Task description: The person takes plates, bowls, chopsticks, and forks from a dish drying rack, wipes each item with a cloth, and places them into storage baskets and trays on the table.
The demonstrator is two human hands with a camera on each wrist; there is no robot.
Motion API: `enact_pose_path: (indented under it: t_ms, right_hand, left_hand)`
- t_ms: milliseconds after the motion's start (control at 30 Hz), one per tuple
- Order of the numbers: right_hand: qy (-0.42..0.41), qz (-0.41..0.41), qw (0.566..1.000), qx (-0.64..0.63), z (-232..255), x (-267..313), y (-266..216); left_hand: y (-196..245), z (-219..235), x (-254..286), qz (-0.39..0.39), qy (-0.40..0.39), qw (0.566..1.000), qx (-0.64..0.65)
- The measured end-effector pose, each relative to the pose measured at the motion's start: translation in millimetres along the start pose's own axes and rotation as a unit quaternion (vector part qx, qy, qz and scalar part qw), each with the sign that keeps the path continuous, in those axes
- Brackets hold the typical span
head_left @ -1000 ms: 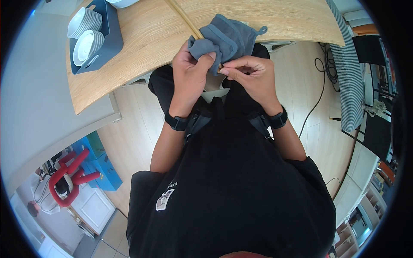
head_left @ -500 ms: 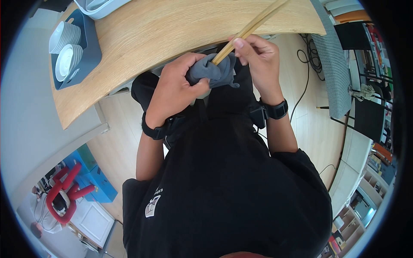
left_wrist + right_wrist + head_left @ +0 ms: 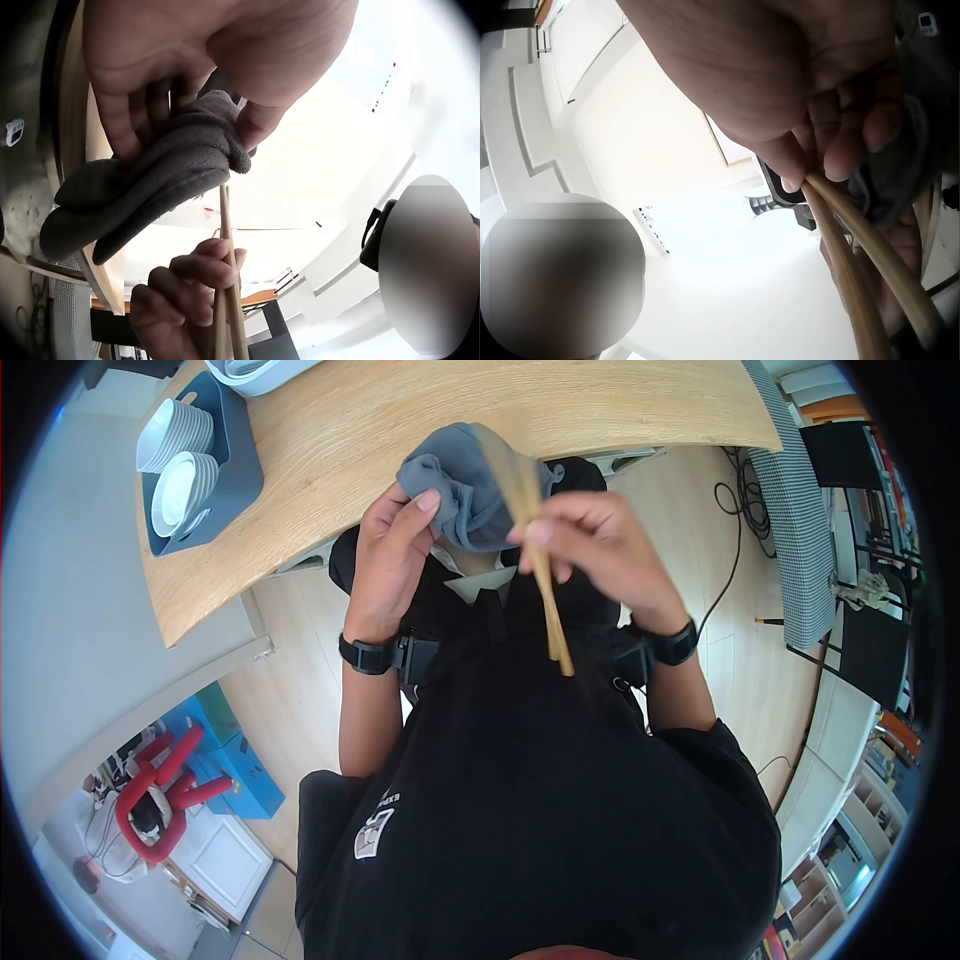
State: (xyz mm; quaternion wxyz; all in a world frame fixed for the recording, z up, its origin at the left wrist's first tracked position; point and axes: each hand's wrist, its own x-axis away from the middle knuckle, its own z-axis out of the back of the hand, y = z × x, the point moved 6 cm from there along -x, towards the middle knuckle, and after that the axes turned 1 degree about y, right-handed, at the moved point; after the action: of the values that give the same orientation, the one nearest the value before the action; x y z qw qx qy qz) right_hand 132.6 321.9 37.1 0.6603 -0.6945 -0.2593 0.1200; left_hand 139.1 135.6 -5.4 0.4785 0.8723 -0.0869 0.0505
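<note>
A crumpled grey cloth (image 3: 462, 485) is bunched in my left hand (image 3: 388, 565), pinched between thumb and fingers above my lap. My right hand (image 3: 610, 550) pinches a pair of wooden chopsticks (image 3: 548, 605) near their middle. Their far ends are blurred and overlap the cloth in the head view, while the near ends point down towards my shirt. From the left wrist, the cloth (image 3: 150, 176) hangs in thick folds, with the chopstick tips just below its edge. In the right wrist view the chopsticks (image 3: 855, 281) spread apart slightly from the fingertips.
A wooden table (image 3: 400, 425) curves in front of me. On its left end stands a dark blue-grey bin (image 3: 240, 475) with two stacks of white bowls (image 3: 180, 435). Part of a white container (image 3: 265, 375) shows at the top. Black cables (image 3: 745, 500) lie on the floor to the right.
The chopsticks have swung from pointing up right to standing across the cloth, their near ends now towards my body. The cloth is spread wider, and my left hand has turned thumb-up.
</note>
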Motion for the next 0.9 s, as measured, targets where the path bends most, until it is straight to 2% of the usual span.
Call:
enact_pose_path:
  t_ms: [133,233,267,333,400,467,567,600,667,733,900]
  right_hand:
    - [-0.064,-0.06,0.996,-0.03,-30.7,-5.4,17.3]
    - [-0.044,-0.077,0.993,-0.079,-28.3,-7.4,24.3]
    - [-0.045,-0.076,0.993,-0.08,-28.8,-7.4,24.9]
    - [-0.047,-0.049,0.998,0.001,-28.3,-7.1,22.9]
    - [-0.044,-0.064,0.997,-0.003,-26.8,-6.8,20.4]
    - [-0.041,-0.079,0.996,-0.008,-23.7,-6.7,18.4]
    - [0.03,-0.077,0.996,-0.016,-8.9,-8.4,17.2]
    - [0.03,-0.077,0.996,-0.017,-9.2,-8.4,16.9]
    - [-0.013,-0.041,0.997,0.061,-14.9,-8.8,12.2]
    - [-0.015,-0.06,0.997,0.045,-22.5,-8.8,16.3]
    - [-0.049,-0.036,0.998,0.022,-31.0,-10.5,29.2]
  left_hand:
    - [3.3,-2.6,4.3,0.009,-0.007,1.0,0.029]
    - [4.4,0.2,5.3,0.008,-0.009,1.0,0.024]
    - [3.7,0.8,5.7,0.006,-0.012,1.0,0.02]
    - [0.9,1.8,5.9,0.012,-0.007,1.0,-0.003]
    - [-0.9,2.4,5.2,0.019,-0.002,1.0,-0.024]
    - [0.7,1.5,2.5,0.022,-0.005,0.999,0.042]
    - [7.6,-2.3,3.4,0.023,-0.01,0.999,0.041]
    - [6.7,-2.2,3.3,0.023,-0.01,0.999,0.041]
    - [2.0,-2.7,2.6,0.023,-0.007,1.0,0.002]
    - [-2.6,-3.6,1.5,0.022,0.01,1.0,0.008]
    - [0.2,-1.2,3.9,0.018,0.045,0.999,0.005]
